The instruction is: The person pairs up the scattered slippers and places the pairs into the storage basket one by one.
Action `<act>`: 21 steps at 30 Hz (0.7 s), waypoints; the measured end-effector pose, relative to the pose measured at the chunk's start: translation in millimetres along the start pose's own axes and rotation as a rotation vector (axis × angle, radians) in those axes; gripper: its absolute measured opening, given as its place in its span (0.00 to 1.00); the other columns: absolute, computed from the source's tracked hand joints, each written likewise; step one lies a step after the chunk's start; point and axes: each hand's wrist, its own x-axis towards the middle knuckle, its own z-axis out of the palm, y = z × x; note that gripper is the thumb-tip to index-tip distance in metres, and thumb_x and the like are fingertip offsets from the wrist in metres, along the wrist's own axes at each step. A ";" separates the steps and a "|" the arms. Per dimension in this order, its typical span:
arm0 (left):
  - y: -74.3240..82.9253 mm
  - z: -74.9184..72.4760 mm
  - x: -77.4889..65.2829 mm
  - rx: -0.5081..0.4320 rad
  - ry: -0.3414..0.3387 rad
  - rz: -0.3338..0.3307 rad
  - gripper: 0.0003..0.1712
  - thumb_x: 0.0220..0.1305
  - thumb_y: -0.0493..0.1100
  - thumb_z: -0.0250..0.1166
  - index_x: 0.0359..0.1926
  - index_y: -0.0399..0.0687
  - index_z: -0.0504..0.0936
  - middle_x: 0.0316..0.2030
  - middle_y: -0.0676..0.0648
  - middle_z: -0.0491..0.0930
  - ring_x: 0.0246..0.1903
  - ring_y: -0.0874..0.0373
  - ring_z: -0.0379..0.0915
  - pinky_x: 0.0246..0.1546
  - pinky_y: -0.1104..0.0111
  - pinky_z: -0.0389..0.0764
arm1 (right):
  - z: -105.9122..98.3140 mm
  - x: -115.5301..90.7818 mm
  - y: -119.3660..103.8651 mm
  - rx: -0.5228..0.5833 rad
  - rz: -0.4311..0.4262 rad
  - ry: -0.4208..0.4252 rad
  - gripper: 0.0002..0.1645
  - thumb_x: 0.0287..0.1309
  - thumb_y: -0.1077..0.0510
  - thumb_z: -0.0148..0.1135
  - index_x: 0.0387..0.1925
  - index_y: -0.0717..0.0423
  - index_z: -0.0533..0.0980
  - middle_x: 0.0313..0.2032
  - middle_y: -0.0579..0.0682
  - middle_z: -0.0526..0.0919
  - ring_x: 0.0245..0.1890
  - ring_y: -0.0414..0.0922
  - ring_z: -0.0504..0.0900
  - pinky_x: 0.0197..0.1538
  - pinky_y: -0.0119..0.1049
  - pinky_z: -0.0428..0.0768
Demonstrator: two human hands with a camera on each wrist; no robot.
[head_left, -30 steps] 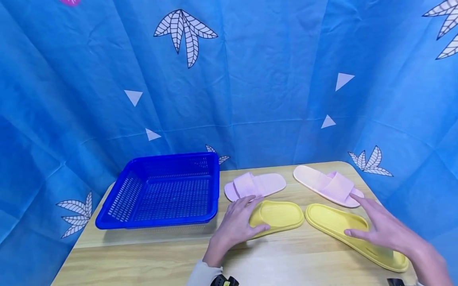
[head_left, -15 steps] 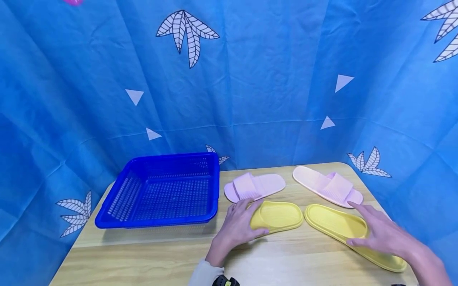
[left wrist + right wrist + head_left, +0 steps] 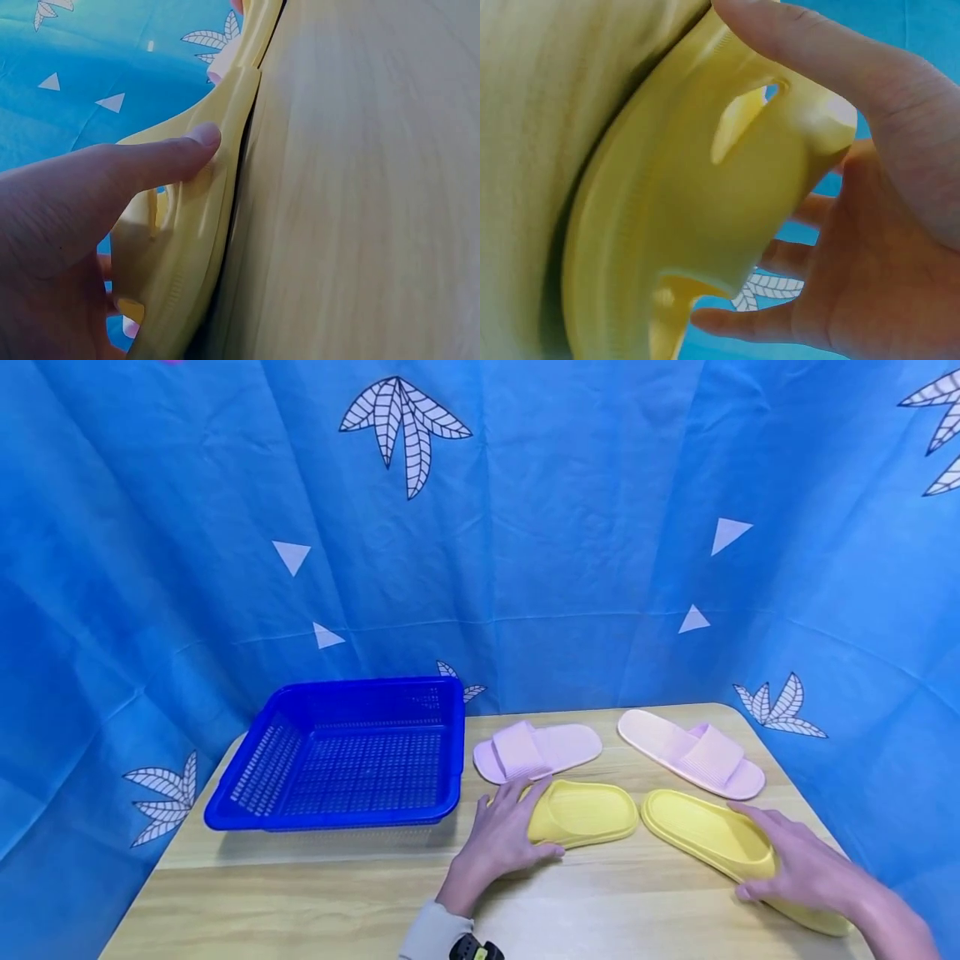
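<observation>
Two yellow slippers lie flat on the table. My left hand (image 3: 504,835) spans the strap end of the left yellow slipper (image 3: 596,810); in the left wrist view its thumb (image 3: 176,156) presses the slipper's side, with the other fingers partly hidden behind. Over the right yellow slipper (image 3: 701,827) sits my right hand (image 3: 806,864), thumb at the near edge and fingers on the far side. In the right wrist view, that slipper's strap (image 3: 705,202) stands between thumb and fingers, and the lowest finger is fairly straight.
Behind the yellow pair lie a left pink slipper (image 3: 562,747) and a right pink slipper (image 3: 690,752). A blue perforated basket (image 3: 375,820) stands on the table's left side. A blue patterned curtain (image 3: 570,527) hangs behind the wooden table (image 3: 315,902).
My right hand has closed in around the right yellow slipper, its thumb moving to the near edge. My left hand has settled slightly closer on the left one. Both slippers stay in place.
</observation>
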 end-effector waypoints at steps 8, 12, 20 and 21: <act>-1.0 0.1 0.4 0.022 -0.015 0.004 0.63 0.47 0.71 0.77 0.80 0.61 0.59 0.71 0.47 0.66 0.69 0.48 0.63 0.58 0.37 0.69 | 6.4 -2.6 5.8 -0.011 -0.014 0.029 0.73 0.27 0.36 0.87 0.73 0.62 0.62 0.53 0.67 0.77 0.50 0.64 0.79 0.45 0.63 0.79; -0.8 0.0 -0.8 0.027 -0.024 -0.004 0.63 0.46 0.70 0.78 0.80 0.61 0.59 0.70 0.46 0.66 0.69 0.47 0.63 0.59 0.37 0.69 | 7.7 -2.2 8.4 -0.015 -0.005 0.016 0.74 0.26 0.37 0.88 0.73 0.62 0.61 0.52 0.64 0.78 0.47 0.56 0.79 0.41 0.54 0.78; -2.6 -1.9 -3.1 0.054 -0.037 -0.009 0.65 0.44 0.69 0.80 0.80 0.63 0.59 0.69 0.45 0.67 0.66 0.45 0.65 0.58 0.44 0.71 | 8.2 -1.0 11.5 0.005 0.025 -0.006 0.75 0.24 0.40 0.89 0.73 0.63 0.60 0.52 0.66 0.78 0.46 0.56 0.79 0.39 0.50 0.76; -3.1 -1.9 -3.3 0.053 -0.036 -0.008 0.65 0.44 0.69 0.80 0.79 0.63 0.59 0.68 0.45 0.67 0.65 0.44 0.65 0.57 0.44 0.71 | 8.4 -0.6 11.6 0.009 0.024 -0.007 0.75 0.24 0.40 0.89 0.72 0.63 0.60 0.52 0.66 0.78 0.46 0.56 0.79 0.39 0.50 0.76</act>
